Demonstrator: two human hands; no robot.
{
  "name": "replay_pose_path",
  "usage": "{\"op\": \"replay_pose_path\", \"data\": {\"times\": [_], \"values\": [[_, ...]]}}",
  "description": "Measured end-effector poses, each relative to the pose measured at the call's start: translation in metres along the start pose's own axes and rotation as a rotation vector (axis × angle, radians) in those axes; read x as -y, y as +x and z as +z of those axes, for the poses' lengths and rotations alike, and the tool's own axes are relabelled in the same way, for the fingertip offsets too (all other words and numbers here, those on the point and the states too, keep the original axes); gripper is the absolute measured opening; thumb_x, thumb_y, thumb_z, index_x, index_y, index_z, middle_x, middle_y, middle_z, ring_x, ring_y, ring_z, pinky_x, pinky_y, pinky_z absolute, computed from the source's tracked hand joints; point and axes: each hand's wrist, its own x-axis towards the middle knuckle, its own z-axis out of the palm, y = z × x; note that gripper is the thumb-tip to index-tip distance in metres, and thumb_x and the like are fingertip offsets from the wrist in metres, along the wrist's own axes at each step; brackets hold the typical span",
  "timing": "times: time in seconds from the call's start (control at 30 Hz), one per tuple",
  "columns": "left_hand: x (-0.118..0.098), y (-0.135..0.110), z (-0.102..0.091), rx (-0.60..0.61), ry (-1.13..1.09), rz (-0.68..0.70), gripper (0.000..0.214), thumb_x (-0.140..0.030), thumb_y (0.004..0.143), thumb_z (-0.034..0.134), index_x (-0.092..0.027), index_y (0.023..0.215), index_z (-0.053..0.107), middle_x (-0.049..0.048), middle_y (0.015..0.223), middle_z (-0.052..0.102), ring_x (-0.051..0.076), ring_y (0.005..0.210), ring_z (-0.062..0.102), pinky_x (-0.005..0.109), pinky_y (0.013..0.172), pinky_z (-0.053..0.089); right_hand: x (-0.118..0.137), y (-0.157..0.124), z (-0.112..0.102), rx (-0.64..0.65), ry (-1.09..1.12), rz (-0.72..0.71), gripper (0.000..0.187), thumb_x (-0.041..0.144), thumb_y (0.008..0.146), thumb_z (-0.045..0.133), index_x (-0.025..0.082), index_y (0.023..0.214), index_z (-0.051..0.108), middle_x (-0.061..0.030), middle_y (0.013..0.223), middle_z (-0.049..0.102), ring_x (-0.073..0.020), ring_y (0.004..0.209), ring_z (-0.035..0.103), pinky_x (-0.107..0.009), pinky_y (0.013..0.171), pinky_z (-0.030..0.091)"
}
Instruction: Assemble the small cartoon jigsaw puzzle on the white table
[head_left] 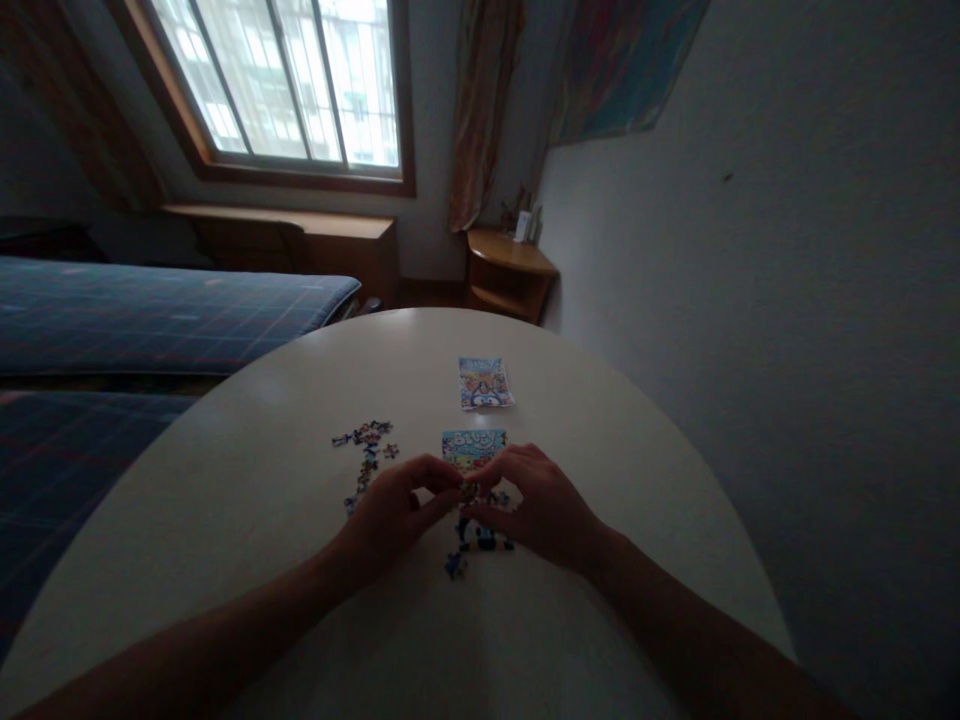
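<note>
My left hand (401, 508) and my right hand (546, 508) meet over a small jigsaw puzzle on the table. Their fingertips close in a pinch around a small dark-and-yellow puzzle piece (469, 490). Just beyond the fingers lies a joined upper strip of the puzzle (474, 442) with large light lettering. Below, a joined lower part (486, 540) in blue and black is partly covered by my right hand. One blue loose piece (455, 566) rests nearer to me. To the left, several loose pieces (369, 434) are scattered, some beside my left hand.
A printed picture sheet or packet (485, 384) lies farther back on the round white table (300, 400). Beyond the table are a bed with a plaid mattress (165, 310), a wooden corner shelf (514, 252) and a window (289, 80). A white wall (712, 300) runs along the right.
</note>
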Motion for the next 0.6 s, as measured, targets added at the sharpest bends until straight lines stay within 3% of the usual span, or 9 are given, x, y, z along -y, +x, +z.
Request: {"op": "replay_pose_path", "data": {"times": [0.3, 0.6], "values": [[-0.0013, -0.0007, 0.0005, 0.055, 0.032, 0.001, 0.023, -0.034, 0.086, 0.064, -0.022, 0.101, 0.076, 0.0038, 0.092, 0.078, 0.018, 0.079, 0.072, 0.022, 0.061, 0.052, -0.0007, 0.0007, 0.0054, -0.036, -0.06, 0.024, 0.032, 0.045, 0.078, 0.078, 0.021, 0.075, 0.058, 0.0005, 0.072, 0.069, -0.0165, 0.07, 0.065, -0.03, 0.074, 0.04], [0.0002, 0.0015, -0.002, 0.013, 0.091, 0.002, 0.022, -0.035, 0.086, 0.063, -0.024, 0.101, 0.076, 0.0022, 0.09, 0.079, 0.018, 0.077, 0.072, 0.024, 0.064, 0.053, 0.0024, 0.0024, 0.0013, -0.043, -0.055, 0.038, 0.02, 0.036, 0.084, 0.074, 0.02, 0.092, 0.064, -0.0005, 0.078, 0.071, -0.016, 0.075, 0.067, -0.031, 0.077, 0.043]]}}
